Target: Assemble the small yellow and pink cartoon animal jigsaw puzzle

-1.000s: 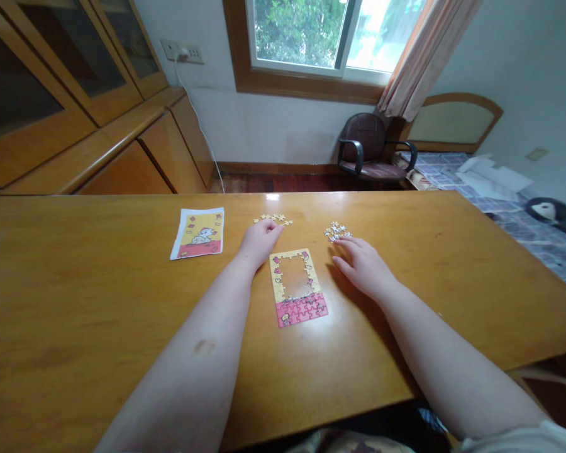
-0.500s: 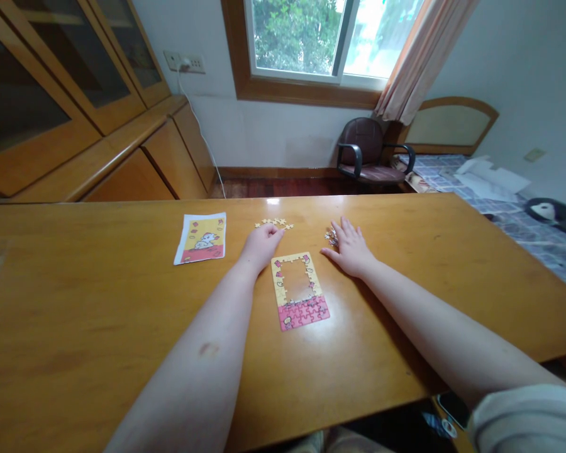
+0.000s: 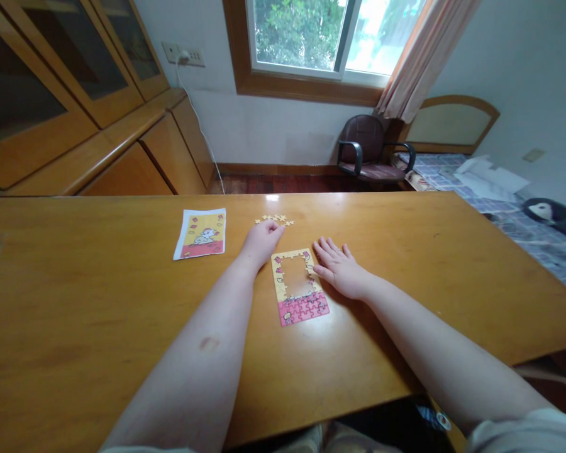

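A partly assembled jigsaw puzzle (image 3: 304, 309) lies on the table, with a yellow border, a pink lower part and an open middle where the wood shows. My right hand (image 3: 337, 267) lies palm down at the puzzle's right edge, fingers stretched and spread; the small pile of pieces is hidden, apparently under it. At the puzzle's upper left, my left hand (image 3: 263, 240) rests with fingers curled in. Whatever they hold, if anything, is hidden. Just beyond it are several loose yellow puzzle pieces (image 3: 283, 218).
A picture sheet (image 3: 201, 234) showing a white animal on yellow and pink lies left of my left hand. The wooden table (image 3: 99, 302) extends to both sides. Behind it stand a cabinet (image 3: 108, 145), an office chair (image 3: 365, 148) and a bed (image 3: 490, 198).
My right hand has slid toward me and left, up to the puzzle's right edge, and the patterned pile it was touching no longer shows. My left hand has stayed nearly still.
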`<state>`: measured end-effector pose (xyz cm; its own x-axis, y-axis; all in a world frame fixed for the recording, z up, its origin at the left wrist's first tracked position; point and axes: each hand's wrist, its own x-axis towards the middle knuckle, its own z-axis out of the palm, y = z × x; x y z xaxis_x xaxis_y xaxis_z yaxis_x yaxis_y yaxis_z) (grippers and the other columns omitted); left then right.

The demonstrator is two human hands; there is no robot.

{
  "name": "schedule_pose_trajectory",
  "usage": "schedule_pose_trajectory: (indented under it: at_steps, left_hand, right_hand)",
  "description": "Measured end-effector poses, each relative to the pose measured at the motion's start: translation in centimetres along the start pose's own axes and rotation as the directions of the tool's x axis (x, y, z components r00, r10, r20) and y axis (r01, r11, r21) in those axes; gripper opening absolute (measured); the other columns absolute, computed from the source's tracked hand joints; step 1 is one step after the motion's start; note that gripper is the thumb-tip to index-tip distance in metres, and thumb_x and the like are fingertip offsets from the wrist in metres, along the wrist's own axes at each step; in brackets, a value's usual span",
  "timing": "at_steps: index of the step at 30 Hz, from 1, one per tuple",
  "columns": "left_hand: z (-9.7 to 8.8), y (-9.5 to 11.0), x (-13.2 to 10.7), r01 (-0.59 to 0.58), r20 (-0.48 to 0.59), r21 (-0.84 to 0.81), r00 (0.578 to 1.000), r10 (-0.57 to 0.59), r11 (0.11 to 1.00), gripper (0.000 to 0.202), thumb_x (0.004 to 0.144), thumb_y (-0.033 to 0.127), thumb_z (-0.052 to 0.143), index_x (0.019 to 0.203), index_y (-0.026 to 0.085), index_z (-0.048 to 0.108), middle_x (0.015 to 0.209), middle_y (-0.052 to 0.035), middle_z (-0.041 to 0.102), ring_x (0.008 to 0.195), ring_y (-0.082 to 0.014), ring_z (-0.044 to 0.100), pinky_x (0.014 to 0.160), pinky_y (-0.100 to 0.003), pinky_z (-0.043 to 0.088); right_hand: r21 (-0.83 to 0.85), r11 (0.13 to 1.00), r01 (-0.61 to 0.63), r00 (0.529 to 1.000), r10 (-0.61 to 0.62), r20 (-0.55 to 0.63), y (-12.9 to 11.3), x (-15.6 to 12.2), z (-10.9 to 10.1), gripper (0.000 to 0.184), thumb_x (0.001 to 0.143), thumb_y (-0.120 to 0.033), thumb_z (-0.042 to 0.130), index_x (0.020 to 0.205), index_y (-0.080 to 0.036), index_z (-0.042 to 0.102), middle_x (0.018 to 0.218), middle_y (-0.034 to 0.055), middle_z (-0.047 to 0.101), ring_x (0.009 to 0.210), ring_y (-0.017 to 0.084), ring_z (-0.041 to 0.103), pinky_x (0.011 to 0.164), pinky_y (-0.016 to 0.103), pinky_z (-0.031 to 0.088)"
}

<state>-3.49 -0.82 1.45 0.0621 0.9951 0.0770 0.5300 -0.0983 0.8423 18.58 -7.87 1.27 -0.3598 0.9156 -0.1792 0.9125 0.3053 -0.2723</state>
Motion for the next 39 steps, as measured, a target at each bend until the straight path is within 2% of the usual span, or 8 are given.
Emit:
schedule_pose_trajectory:
  at_steps: [4,6,8,11,16,19,24,39]
  left_hand:
    - [0.0,0.1,0.0,0.002,0.001,0.002,1.000,-0.002,1.000,0.027,0.079,0.038,0.053,0.060,0.020,0.046,0.056,0.0038,0.044,0.060,-0.0141,0.043,0.058,-0.027,0.030]
    - [0.0,0.0,0.0,0.001,0.005,-0.002,1.000,-0.001,1.000,0.027,0.080,0.038,0.053,0.060,0.020,0.046,0.056,0.0039,0.044,0.060,-0.0140,0.043,0.058,-0.027,0.030]
    - [0.0,0.0,0.0,0.001,0.007,-0.005,1.000,-0.001,1.000,0.028,0.080,0.038,0.053,0.060,0.020,0.046,0.056,0.0040,0.044,0.059,-0.0139,0.042,0.058,-0.027,0.030]
    - [-0.1,0.0,-0.1,0.003,0.007,-0.001,1.000,-0.003,1.000,0.028,0.080,0.038,0.053,0.060,0.019,0.046,0.056,0.0040,0.044,0.060,-0.0138,0.042,0.058,-0.027,0.029]
    - [0.0,0.1,-0.1,0.003,0.007,0.020,1.000,-0.003,1.000,0.027,0.080,0.037,0.053,0.060,0.019,0.047,0.056,0.0039,0.044,0.061,-0.0141,0.043,0.059,-0.027,0.029]
    - [0.0,0.0,0.0,-0.002,0.006,0.020,1.000,0.002,1.000,0.027,0.080,0.038,0.053,0.061,0.019,0.048,0.056,0.0039,0.044,0.061,-0.0142,0.043,0.058,-0.027,0.029]
    - [0.0,-0.1,0.0,-0.004,0.007,0.011,1.000,0.004,1.000,0.027,0.080,0.037,0.053,0.060,0.019,0.047,0.057,0.0040,0.044,0.061,-0.0139,0.043,0.060,-0.027,0.030]
    - [0.0,0.1,-0.2,0.004,-0.002,0.020,1.000,-0.004,1.000,0.027,0.080,0.038,0.054,0.061,0.019,0.047,0.056,0.0041,0.042,0.059,-0.0137,0.042,0.058,-0.027,0.029]
  right_hand:
    - [0.099,0.995,0.004,0.999,0.001,-0.053,0.6,-0.9,-0.8,0.066,0.096,-0.052,0.030,0.152,-0.018,0.020,0.158,0.0122,0.011,0.146,0.031,0.005,0.113,0.063,0.007]
    - [0.114,0.993,-0.004,0.990,0.019,-0.137,1.3,-0.8,-1.2,0.057,0.096,-0.048,0.036,0.146,-0.022,0.036,0.154,0.0110,0.028,0.144,0.031,0.018,0.113,0.063,0.009]
    - [0.096,0.995,0.003,0.975,0.018,-0.219,1.9,-0.4,-1.5,0.042,0.095,-0.040,0.042,0.132,-0.025,0.055,0.141,0.0093,0.050,0.135,0.029,0.039,0.112,0.062,0.012]
    - [0.041,0.998,0.057,0.955,-0.042,-0.295,2.4,0.4,-1.3,0.030,0.094,-0.030,0.046,0.117,-0.025,0.065,0.123,0.0078,0.064,0.116,0.024,0.054,0.111,0.059,0.019]
    - [-0.034,0.988,0.153,0.924,-0.156,-0.349,2.6,1.5,-0.4,0.022,0.093,-0.031,0.052,0.107,-0.028,0.070,0.117,0.0057,0.067,0.110,0.023,0.055,0.108,0.055,0.024]
    - [-0.047,0.989,0.143,0.914,-0.150,-0.376,2.6,1.7,-0.2,0.016,0.090,-0.031,0.058,0.094,-0.026,0.072,0.106,0.0047,0.070,0.104,0.023,0.057,0.107,0.054,0.024]
    - [-0.064,0.993,0.094,0.928,-0.111,-0.357,2.9,1.8,-0.2,0.009,0.086,-0.028,0.063,0.086,-0.023,0.070,0.097,0.0059,0.068,0.099,0.023,0.057,0.106,0.053,0.026]
    - [-0.104,0.989,0.110,0.935,-0.138,-0.327,2.5,1.2,-0.8,0.012,0.089,-0.028,0.059,0.088,-0.023,0.070,0.094,0.0055,0.067,0.097,0.023,0.054,0.108,0.053,0.023]
